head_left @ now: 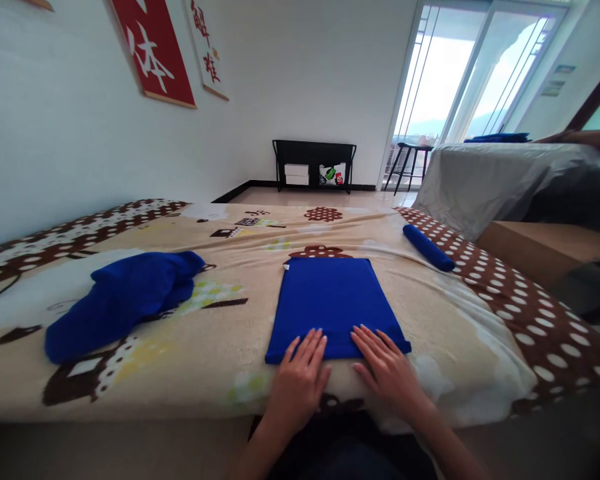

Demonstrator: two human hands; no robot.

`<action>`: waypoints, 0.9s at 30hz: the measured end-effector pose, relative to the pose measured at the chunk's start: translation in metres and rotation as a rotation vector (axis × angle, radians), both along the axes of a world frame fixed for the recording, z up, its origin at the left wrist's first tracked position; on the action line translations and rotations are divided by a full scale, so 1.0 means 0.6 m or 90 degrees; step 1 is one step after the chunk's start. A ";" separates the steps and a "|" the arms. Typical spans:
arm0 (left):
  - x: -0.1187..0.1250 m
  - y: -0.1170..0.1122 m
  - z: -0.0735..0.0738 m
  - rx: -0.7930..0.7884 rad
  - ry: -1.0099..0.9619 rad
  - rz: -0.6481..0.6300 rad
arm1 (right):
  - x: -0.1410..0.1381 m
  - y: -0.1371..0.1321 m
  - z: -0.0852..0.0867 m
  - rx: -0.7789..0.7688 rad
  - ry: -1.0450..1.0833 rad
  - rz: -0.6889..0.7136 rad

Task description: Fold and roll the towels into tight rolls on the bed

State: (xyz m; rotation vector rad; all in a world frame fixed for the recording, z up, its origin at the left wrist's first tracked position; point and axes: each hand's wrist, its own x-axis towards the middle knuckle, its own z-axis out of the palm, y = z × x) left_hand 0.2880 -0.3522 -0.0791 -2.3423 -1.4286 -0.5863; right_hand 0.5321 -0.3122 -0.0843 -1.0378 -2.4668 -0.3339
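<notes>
A blue towel [330, 297] lies folded flat into a rectangle on the patterned blanket [220, 347] in front of me. My left hand [300, 377] rests flat on its near edge, fingers stretched out. My right hand [387, 370] lies flat beside it on the same near edge, fingers spread. Neither hand grips anything. A loose pile of blue towels [125, 297] sits to the left. A rolled blue towel [429, 248] lies at the far right of the bed.
A second bed with a grey cover [485, 177] stands to the right, where another person's arm [580, 139] reaches over it near more blue cloth [497, 138]. A black shelf [314, 165] and a stool [410, 163] stand by the far wall and window.
</notes>
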 end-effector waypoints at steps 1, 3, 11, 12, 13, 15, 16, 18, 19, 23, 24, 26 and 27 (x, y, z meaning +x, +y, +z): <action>-0.017 -0.001 -0.003 0.005 -0.003 0.031 | 0.020 0.003 -0.002 0.003 0.002 -0.025; -0.055 -0.004 -0.011 0.021 -0.010 0.089 | 0.061 0.009 -0.008 0.006 0.008 -0.066; -0.045 0.002 0.000 0.044 -0.029 0.144 | 0.028 0.009 0.002 0.057 0.112 -0.190; -0.023 0.007 0.009 0.021 -0.018 0.117 | 0.003 0.008 0.009 0.046 0.127 -0.175; -0.002 0.013 0.017 -0.013 -0.004 0.080 | -0.021 0.006 0.014 0.022 0.132 -0.145; 0.033 0.026 0.030 -0.087 0.019 0.018 | -0.058 0.006 0.023 -0.043 0.116 -0.075; 0.042 0.032 0.034 -0.114 0.024 0.007 | -0.067 0.008 0.024 -0.071 0.101 -0.052; 0.037 0.042 0.034 -0.134 0.024 0.024 | -0.060 0.015 0.021 -0.098 0.076 -0.054; 0.024 0.045 0.030 -0.130 0.021 0.043 | -0.046 0.021 0.018 -0.099 0.067 -0.071; -0.071 0.039 0.005 -0.086 -0.003 0.110 | 0.052 0.044 -0.003 -0.086 0.046 -0.149; -0.095 0.035 0.000 -0.078 -0.007 0.106 | 0.074 0.048 -0.007 -0.085 0.043 -0.148; -0.134 0.026 -0.005 -0.066 -0.019 0.071 | 0.109 0.052 -0.011 -0.084 0.043 -0.119; -0.148 0.022 -0.005 -0.062 -0.029 0.049 | 0.121 0.051 -0.011 -0.084 0.049 -0.102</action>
